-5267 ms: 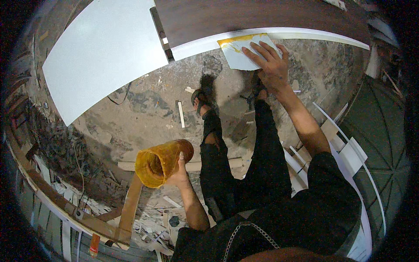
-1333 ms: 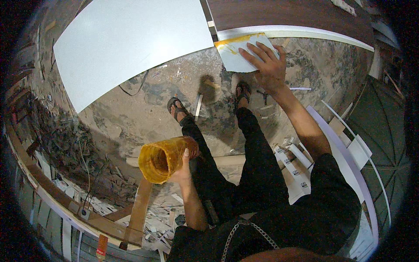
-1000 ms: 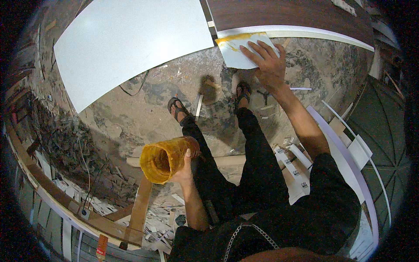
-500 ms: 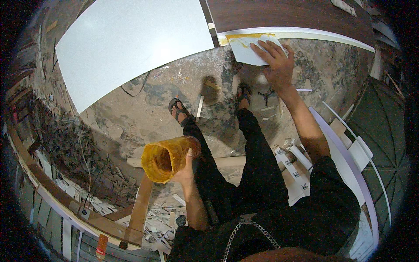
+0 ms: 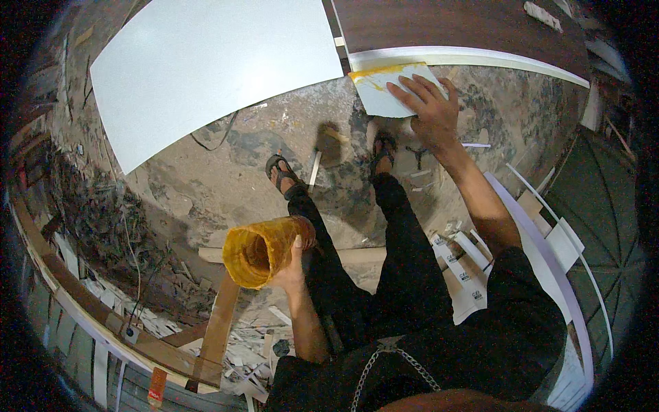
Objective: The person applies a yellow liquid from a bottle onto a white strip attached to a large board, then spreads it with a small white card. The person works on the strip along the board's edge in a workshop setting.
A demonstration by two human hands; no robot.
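Observation:
My left hand [image 5: 291, 270] is wrapped round a jar [image 5: 237, 257] coated in yellow-brown glue, tipped so its open mouth faces left. In my right hand [image 5: 434, 110] is a flat white spreader sheet [image 5: 384, 93], with yellow glue smeared along its far edge. That edge is just on the near side of a dark wood-grain panel [image 5: 453, 24], close to its left corner. The panel's near edge is a pale band [image 5: 473, 56]. To the left lies a large white panel [image 5: 213, 75], a narrow gap away from the dark one.
Both my sandalled feet [image 5: 280, 172] stand on the stained floor [image 5: 261, 206]. Wood scraps and shavings [image 5: 89, 220] heap at the left, beside a wooden frame [image 5: 75, 309]. Curved pale strips [image 5: 535, 240] and a printed white sheet [image 5: 470, 292] lie at the right.
My right hand has drawn the spreader sheet toward me and slightly left, away from the dark panel's edge. My left hand and the jar have hardly moved.

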